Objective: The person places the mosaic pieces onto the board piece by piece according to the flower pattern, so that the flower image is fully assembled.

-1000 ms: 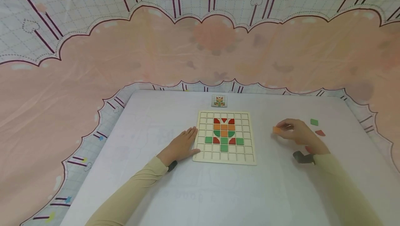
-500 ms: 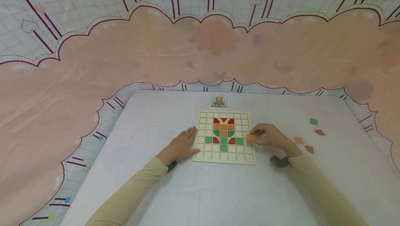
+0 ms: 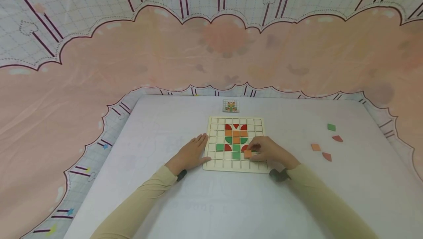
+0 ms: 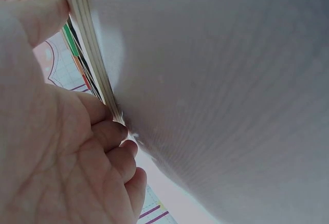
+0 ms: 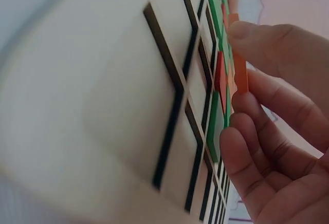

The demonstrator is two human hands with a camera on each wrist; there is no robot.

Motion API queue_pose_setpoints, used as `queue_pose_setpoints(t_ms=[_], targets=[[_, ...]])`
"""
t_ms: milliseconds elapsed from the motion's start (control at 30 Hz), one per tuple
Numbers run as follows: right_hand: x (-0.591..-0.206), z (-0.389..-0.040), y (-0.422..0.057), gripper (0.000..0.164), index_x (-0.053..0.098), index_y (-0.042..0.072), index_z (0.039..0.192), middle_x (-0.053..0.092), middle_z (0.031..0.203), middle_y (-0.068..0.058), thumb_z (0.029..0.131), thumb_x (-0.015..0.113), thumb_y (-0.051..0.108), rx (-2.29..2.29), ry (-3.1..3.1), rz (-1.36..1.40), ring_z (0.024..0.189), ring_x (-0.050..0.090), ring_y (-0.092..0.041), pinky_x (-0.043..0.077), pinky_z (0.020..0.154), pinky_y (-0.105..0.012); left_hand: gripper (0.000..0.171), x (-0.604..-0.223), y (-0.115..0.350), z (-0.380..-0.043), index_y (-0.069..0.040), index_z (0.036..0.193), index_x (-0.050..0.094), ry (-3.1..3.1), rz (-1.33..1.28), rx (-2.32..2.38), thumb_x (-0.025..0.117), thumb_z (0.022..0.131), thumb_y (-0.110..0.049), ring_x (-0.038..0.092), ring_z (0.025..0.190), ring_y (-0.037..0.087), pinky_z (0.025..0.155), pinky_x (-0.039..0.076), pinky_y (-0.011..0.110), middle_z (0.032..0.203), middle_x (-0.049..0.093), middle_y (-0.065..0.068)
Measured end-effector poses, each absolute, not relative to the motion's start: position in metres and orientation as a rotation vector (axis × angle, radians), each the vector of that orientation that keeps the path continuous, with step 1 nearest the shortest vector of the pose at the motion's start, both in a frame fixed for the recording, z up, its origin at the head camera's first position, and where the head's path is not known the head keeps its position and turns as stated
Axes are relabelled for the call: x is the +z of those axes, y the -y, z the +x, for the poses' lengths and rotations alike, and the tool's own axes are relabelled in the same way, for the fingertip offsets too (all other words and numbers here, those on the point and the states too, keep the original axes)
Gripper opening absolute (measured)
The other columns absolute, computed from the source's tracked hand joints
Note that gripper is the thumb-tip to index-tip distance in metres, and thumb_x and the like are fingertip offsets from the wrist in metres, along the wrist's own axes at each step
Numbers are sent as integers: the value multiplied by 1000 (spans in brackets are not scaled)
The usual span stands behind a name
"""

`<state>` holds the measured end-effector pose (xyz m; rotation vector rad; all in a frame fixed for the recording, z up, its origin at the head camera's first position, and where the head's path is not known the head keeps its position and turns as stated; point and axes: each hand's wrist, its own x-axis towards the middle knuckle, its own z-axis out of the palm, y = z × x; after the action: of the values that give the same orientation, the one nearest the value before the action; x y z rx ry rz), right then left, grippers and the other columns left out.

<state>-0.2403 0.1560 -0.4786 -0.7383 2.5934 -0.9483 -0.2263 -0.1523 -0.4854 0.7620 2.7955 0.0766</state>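
A pale wooden grid board (image 3: 218, 163) lies on the white table, with red, orange and green tiles set in its middle cells. My left hand (image 3: 190, 154) rests at the board's left edge; in the left wrist view its thumb and fingertips touch the layered edge (image 4: 85, 29). Over the lower right part of the board, my right hand (image 3: 271, 151) pinches an orange square tile (image 3: 248, 154) between thumb and fingers. The same tile (image 5: 240, 70) shows edge-on in the right wrist view, close over the board. This hand covers part of the board's right side.
A small pattern card (image 3: 231, 106) lies behind the board. To the right are a loose green tile (image 3: 331, 127), an orange square (image 3: 315, 147), and two red quarter-round tiles, one farther back (image 3: 337, 138) and one nearer (image 3: 326, 156). Patterned cloth (image 3: 165, 55) hangs behind the table.
My right hand has carried the orange square tile leftward from the loose tiles to over the board's lower right. My left hand has stayed at the board's left edge.
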Motion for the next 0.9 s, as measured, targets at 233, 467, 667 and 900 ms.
queue_pose_setpoints(t_ms=[233, 467, 667, 900], targets=[[-479, -239, -146, 21, 71, 7, 93, 67, 91, -1, 75, 78, 14, -924, -2598, -797, 80, 57, -9, 53, 77, -23, 83, -488, 153, -227, 2, 149, 17, -2794, 752, 73, 47, 93, -53, 18, 146, 30, 119, 21, 41, 157, 18, 17], [-479, -239, -148, 20, 72, 8, 92, 66, 89, 0, 74, 80, 16, -891, -2608, -784, 78, 55, -9, 52, 74, -22, 84, -490, 153, -228, 2, 149, 16, -2790, 753, 77, 46, 93, -54, 17, 146, 30, 119, 21, 41, 157, 17, 16], [-480, -239, -148, 16, 71, 10, 86, 64, 87, 1, 73, 80, 14, -879, -2610, -774, 75, 52, -10, 48, 68, -19, 85, -492, 155, -229, 2, 149, 17, -2796, 756, 48, 44, 93, -56, 18, 146, 30, 119, 22, 41, 157, 18, 16], [-478, -238, -150, 18, 71, 10, 89, 65, 89, 1, 74, 80, 14, -894, -2601, -719, 77, 53, -11, 49, 70, -21, 84, -489, 153, -227, 2, 149, 16, -2790, 755, 64, 46, 94, -53, 17, 146, 30, 119, 21, 41, 157, 17, 16]])
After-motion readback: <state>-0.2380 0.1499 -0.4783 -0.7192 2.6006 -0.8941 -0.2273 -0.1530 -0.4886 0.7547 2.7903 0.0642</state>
